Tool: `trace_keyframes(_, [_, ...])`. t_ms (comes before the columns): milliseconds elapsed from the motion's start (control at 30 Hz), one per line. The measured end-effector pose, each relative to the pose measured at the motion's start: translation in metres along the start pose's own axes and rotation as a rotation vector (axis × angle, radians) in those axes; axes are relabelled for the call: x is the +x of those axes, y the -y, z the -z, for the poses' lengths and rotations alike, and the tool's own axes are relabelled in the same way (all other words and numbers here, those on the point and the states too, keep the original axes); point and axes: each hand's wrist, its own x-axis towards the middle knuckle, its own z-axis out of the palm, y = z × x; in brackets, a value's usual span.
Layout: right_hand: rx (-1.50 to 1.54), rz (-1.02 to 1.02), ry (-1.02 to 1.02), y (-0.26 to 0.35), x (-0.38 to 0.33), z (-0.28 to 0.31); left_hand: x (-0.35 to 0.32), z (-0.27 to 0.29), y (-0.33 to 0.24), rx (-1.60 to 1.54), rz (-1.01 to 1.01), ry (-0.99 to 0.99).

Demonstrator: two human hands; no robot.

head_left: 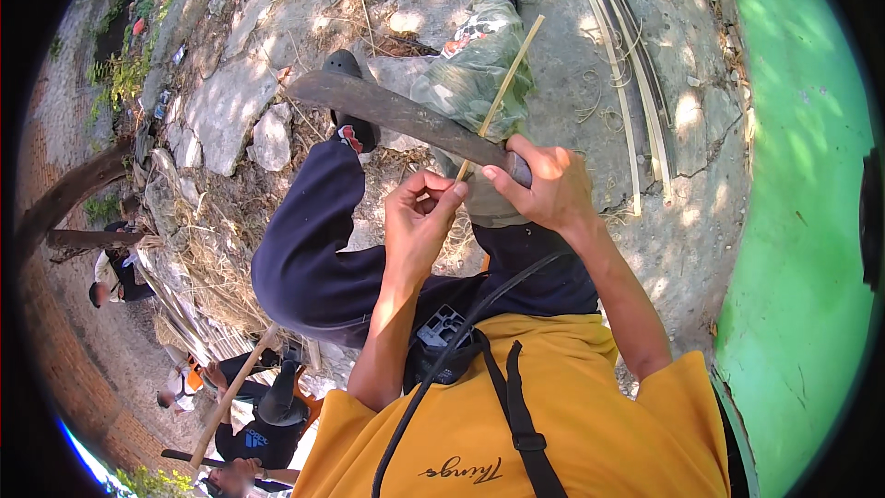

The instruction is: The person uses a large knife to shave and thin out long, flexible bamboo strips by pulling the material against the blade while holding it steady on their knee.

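My right hand (544, 186) grips the handle of a long dark machete (396, 112), whose blade points left across my knees. My left hand (419, 217) pinches the lower end of a thin pale bamboo strip (505, 85) that slants up to the right and crosses the blade near its handle. Both hands sit close together above my lap. I wear a yellow shirt (590, 406) and dark trousers, with a patterned cloth (475, 69) over my right leg.
Long bamboo strips (627, 83) lie on the cracked stone ground at the right, beside a green wall (802, 221). Stones (272, 138) and dry grass lie to the left. Other people (120, 267) sit at the left and lower left.
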Motion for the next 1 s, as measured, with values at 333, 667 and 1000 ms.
trace_keyframes(333, [0.1,-0.02,0.054,0.003,0.008,0.009,-0.055,0.039,-0.001,0.02,0.105,-0.056])
trace_keyframes(667, [0.036,0.004,0.043,0.002,0.002,0.008,0.032,-0.001,-0.008,-0.167,0.131,0.132])
trace_keyframes(1000, [-0.014,0.064,-0.071,0.0,-0.001,0.0,0.018,0.0,-0.002,-0.2,0.092,0.128])
